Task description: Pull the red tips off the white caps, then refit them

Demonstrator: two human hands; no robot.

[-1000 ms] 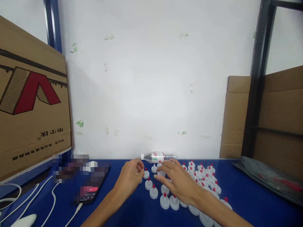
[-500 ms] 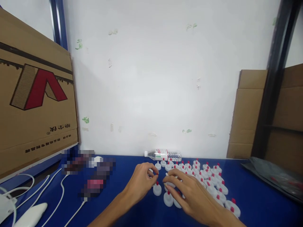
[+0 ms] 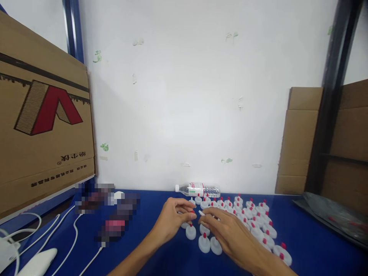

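My left hand is closed in a pinch around a small red tip cap. Just to its right, my right hand grips a white nozzle lid; the bare spout points toward the red cap, and my fingers hide most of the lid. The two are close but apart. Below the hands, a white lid with a red tip and another red-tipped lid stand upright on the blue table. Behind the left fingertips, one lid shows a white spout.
Several rows of red-tipped white lids spread to the right. A clear bottle lies along the wall. On the left are blurred devices, white cables and a cardboard box. A dark plastic bag lies at far right.
My left fingers have shifted slightly right with the red cap. The spout in my right hand now points more clearly toward it, and more of the lids below that hand show.
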